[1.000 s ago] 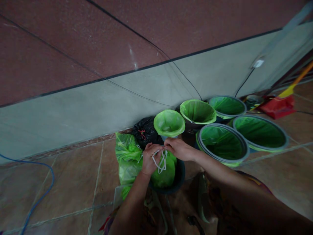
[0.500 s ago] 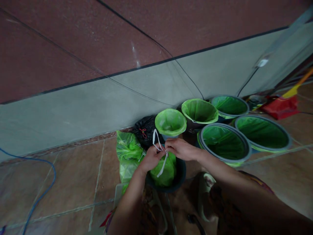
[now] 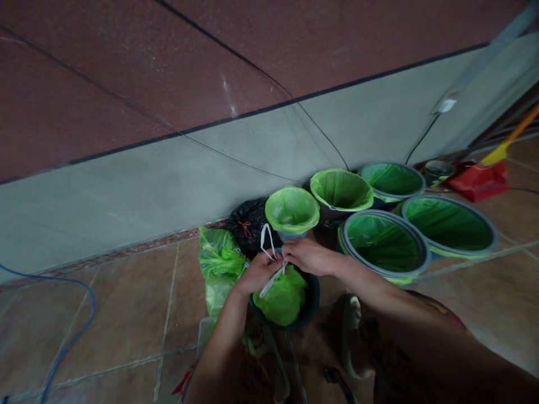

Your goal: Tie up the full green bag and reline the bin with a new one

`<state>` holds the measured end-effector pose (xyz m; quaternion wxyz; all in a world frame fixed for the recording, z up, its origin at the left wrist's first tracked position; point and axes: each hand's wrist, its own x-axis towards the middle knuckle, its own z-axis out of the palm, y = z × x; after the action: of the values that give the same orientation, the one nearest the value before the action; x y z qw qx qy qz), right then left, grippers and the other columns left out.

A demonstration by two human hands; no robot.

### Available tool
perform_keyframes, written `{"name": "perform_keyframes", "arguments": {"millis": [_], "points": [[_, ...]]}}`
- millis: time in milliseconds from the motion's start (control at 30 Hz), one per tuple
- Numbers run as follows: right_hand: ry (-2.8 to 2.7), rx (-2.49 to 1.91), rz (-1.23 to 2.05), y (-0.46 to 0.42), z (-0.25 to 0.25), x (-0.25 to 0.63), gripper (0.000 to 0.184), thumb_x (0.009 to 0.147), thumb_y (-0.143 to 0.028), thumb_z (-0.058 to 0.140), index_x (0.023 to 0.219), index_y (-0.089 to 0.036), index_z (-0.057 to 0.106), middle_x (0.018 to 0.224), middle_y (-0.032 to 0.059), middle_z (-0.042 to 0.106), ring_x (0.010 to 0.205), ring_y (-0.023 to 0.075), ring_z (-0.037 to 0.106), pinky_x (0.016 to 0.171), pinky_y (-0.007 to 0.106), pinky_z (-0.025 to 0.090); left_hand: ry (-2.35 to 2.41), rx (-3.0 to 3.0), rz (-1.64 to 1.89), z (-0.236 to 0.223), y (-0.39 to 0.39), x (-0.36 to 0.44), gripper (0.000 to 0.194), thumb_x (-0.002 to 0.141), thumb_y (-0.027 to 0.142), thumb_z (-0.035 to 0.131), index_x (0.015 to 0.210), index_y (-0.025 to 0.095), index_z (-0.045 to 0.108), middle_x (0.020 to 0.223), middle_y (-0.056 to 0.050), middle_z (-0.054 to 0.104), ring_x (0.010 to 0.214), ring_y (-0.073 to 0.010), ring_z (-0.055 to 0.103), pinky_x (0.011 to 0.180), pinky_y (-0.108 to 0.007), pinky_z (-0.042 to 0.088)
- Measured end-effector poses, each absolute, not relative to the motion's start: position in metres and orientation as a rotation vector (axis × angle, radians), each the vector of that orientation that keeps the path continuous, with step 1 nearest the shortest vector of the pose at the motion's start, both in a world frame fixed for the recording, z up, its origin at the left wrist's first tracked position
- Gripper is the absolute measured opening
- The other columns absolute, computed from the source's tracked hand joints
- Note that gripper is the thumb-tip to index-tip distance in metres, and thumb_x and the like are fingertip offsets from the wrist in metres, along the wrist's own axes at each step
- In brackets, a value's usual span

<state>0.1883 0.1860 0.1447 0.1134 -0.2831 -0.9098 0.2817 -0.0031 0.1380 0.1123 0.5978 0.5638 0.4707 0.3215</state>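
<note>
A full green bag [image 3: 283, 297] sits inside a dark round bin [image 3: 311, 306] on the floor in front of me. Its white drawstring [image 3: 269, 252] loops up from the gathered top. My left hand [image 3: 257, 273] pinches the string on the left side. My right hand [image 3: 309, 256] pinches it from the right, the fingertips of both hands meeting over the bag's neck. Both hands are closed on the string.
A tied green bag [image 3: 219, 264] and a tied black bag [image 3: 248, 223] lie left of the bin by the wall. Several bins lined with green bags [image 3: 385, 247] stand to the right. A red dustpan [image 3: 478, 179] lies at far right, a blue cable [image 3: 71, 331] at left.
The white string went from hanging loose over the bag to being pulled up and tight between my two hands, with one loop now standing above them. The bag's top is drawn closer together.
</note>
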Motion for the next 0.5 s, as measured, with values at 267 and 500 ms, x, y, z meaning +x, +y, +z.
{"name": "perform_keyframes", "arguments": {"millis": [267, 500], "points": [[-2.511, -1.111, 0.928, 0.19, 0.137, 0.19, 0.019, 0.092, -0.026, 0.052, 0.082, -0.017, 0.066, 0.077, 0.0049, 0.066, 0.071, 0.0164, 0.057, 0.067, 0.028, 0.037, 1.229, 1.405, 0.826, 0.11, 0.137, 0.001, 0.028, 0.086, 0.043, 0.061, 0.076, 0.017, 0.061, 0.067, 0.001, 0.064, 0.061, -0.0105, 0.053, 0.062, -0.023, 0.041], [-2.078, -1.236, 1.565, 0.19, 0.111, 0.18, 0.042, 0.087, -0.05, 0.055, 0.069, -0.016, 0.071, 0.058, 0.0011, 0.06, 0.053, 0.0119, 0.05, 0.052, 0.025, 0.034, 1.27, 1.444, 0.962, 0.105, 0.138, 0.005, 0.019, 0.088, 0.036, 0.057, 0.082, 0.018, 0.057, 0.07, 0.002, 0.062, 0.065, -0.0112, 0.055, 0.066, -0.024, 0.043]]}}
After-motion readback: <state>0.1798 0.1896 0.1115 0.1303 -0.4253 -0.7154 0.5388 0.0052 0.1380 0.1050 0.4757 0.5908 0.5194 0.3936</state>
